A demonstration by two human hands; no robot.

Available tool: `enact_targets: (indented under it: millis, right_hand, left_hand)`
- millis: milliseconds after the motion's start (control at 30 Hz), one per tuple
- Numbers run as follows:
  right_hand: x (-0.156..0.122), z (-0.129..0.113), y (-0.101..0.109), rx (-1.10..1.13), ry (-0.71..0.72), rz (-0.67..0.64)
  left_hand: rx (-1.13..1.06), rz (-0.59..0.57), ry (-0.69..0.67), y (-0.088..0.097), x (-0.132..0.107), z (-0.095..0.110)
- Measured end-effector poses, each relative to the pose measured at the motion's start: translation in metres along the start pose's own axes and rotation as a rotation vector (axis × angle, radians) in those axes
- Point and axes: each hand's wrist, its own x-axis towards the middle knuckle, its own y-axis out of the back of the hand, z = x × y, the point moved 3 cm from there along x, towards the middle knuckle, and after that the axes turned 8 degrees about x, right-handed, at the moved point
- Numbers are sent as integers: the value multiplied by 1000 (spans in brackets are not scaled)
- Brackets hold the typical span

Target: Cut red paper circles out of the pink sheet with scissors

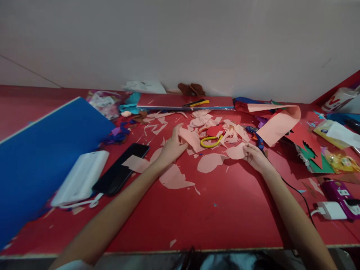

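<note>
My left hand (pixel 172 146) reaches across the red table (pixel 197 217) with its fingers stretched out, touching a pink paper scrap (pixel 191 139). My right hand (pixel 254 156) is closed in a pinch on the edge of another pink paper piece (pixel 237 151). Between the hands lies a heap of pink paper cuttings (pixel 209 123) with a red paper shape (pixel 214 130) and yellow-handled scissors (pixel 210 141) in it. More pink pieces (pixel 209 162) lie flat in front of the heap.
A blue board (pixel 42 150) leans at the left, with a white box (pixel 81 178) and a black phone (pixel 121 168) beside it. A large curled pink sheet (pixel 277 120), a glue gun (pixel 257 138), coloured papers and a white charger (pixel 332 210) sit at the right. A red board (pixel 180 102) lies by the wall.
</note>
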Motion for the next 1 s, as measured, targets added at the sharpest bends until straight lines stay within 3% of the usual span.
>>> enact_targets:
  millis: [100, 167, 467, 700, 833, 1000]
  right_hand:
    - [0, 2, 2, -11, 18, -4]
    - [-1, 3, 2, -29, 23, -2]
    - [-4, -1, -5, -6, 63, -6]
    - [-2, 1, -2, 6, 71, -1]
    - [-2, 2, -1, 13, 78, 4]
    - [-3, 1, -2, 16, 86, 11]
  left_hand:
    - [416, -68, -59, 3, -3, 7]
    - [574, -92, -61, 4, -4, 10]
    - [621, 95, -222, 10, 3, 7]
    - [253, 212, -285, 33, 15, 11]
    - [-112, 138, -161, 35, 14, 18]
    - [-506, -6, -62, 22, 4, 31]
